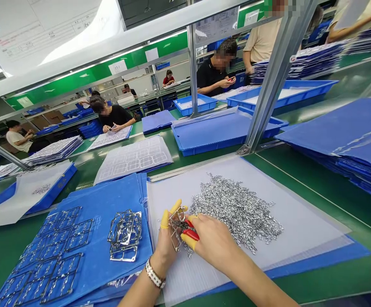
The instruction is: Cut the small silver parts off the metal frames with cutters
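My left hand, with yellow finger cots on its fingertips, is closed on a small shiny metal frame. My right hand, also wearing yellow cots, grips red-handled pliers. The jaws of the pliers reach into the metal frame; what exactly they pinch is too small to tell. Just beyond both hands a large heap of tiny silver metal pieces lies on a white translucent sheet. To the left, a pile of similar metal frames rests on a blue sheet.
Rows of dark-looking frames lie at the far left of the blue sheet. A blue tray stands behind the metal post. Stacked blue sheets are at the right. Across the bench, several people work, one in a black shirt.
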Available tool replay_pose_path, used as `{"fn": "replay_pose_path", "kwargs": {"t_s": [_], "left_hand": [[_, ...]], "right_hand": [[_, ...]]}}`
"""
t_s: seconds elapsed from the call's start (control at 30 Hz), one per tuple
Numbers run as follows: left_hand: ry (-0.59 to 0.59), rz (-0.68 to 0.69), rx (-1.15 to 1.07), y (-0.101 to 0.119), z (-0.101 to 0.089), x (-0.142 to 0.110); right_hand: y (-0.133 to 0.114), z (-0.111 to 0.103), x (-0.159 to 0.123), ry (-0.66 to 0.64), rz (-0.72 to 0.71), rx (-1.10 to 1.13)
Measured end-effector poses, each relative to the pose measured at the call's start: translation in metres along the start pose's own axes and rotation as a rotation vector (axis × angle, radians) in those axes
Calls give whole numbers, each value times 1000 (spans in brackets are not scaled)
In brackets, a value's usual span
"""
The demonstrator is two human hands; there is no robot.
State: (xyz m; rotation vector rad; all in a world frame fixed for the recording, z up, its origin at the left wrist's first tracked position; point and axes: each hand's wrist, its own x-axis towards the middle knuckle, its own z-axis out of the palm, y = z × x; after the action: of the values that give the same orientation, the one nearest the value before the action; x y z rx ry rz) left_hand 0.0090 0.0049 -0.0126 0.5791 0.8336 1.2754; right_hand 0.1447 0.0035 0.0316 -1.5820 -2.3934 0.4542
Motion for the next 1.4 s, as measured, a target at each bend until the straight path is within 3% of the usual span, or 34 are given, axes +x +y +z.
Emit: {"fn": "replay_pose_path", "kwargs": {"t_s": [0.83,1.07,1.4], "left_hand": [[-21,-30,-37,0,1,-3],[32,13,-36,1,-4,1],[30,36,3,-4,-3,0]], "right_hand": [[4,3,-2,7,-14,28],[9,0,-5,7,17,-35],[-1,-1,0,20,-10,15]]}}
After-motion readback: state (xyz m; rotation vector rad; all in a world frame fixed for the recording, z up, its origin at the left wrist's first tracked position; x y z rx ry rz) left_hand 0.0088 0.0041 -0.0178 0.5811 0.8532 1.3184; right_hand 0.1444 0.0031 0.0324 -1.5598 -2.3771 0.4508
